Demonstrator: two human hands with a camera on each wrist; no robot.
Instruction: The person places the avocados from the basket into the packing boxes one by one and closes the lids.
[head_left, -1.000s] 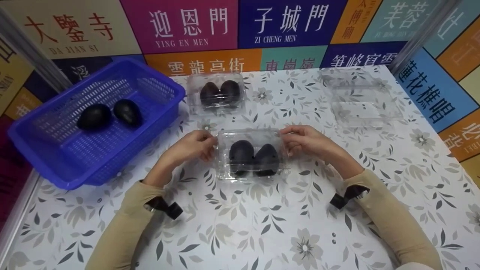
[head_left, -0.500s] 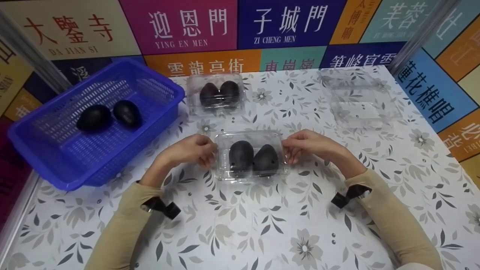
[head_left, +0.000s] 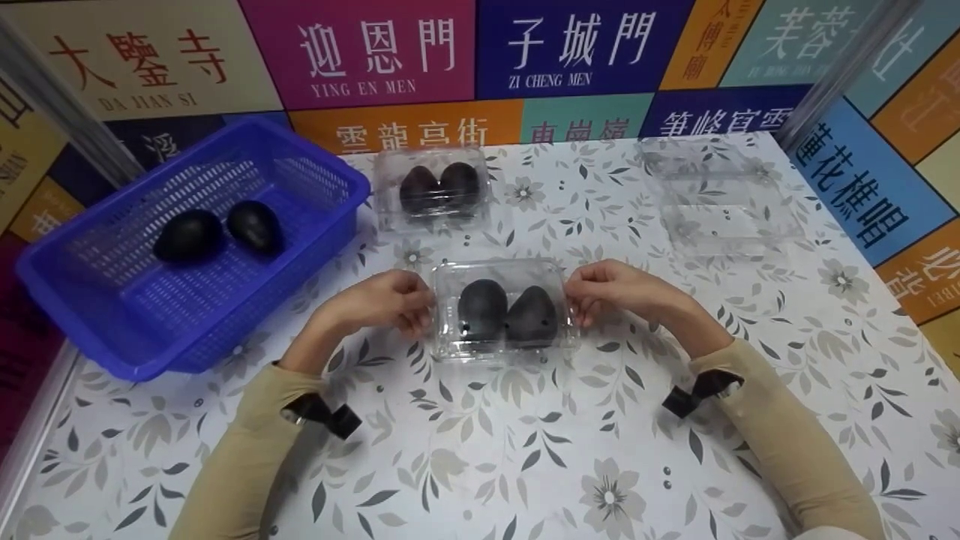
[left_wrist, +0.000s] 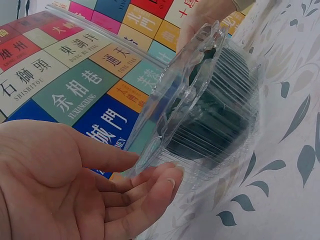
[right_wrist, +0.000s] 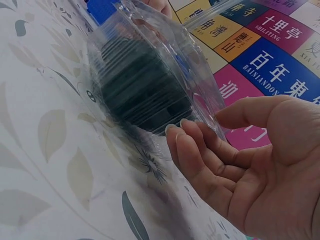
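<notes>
Here, we see the left hand point(head_left: 386, 301) and the right hand point(head_left: 619, 290) pinching a clear box point(head_left: 510, 274) at opposite ends between thumb and fingers. The box is mid-desk point(head_left: 510, 457), two dark egg-shaped items point(head_left: 482, 306) inside, right of the blue basket point(head_left: 180, 304).

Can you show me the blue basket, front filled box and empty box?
Blue basket point(head_left: 262, 296): head view, near outer wall.
Front filled box point(head_left: 519, 271): head view, far part.
Empty box point(head_left: 739, 240): head view, near edge.
</notes>
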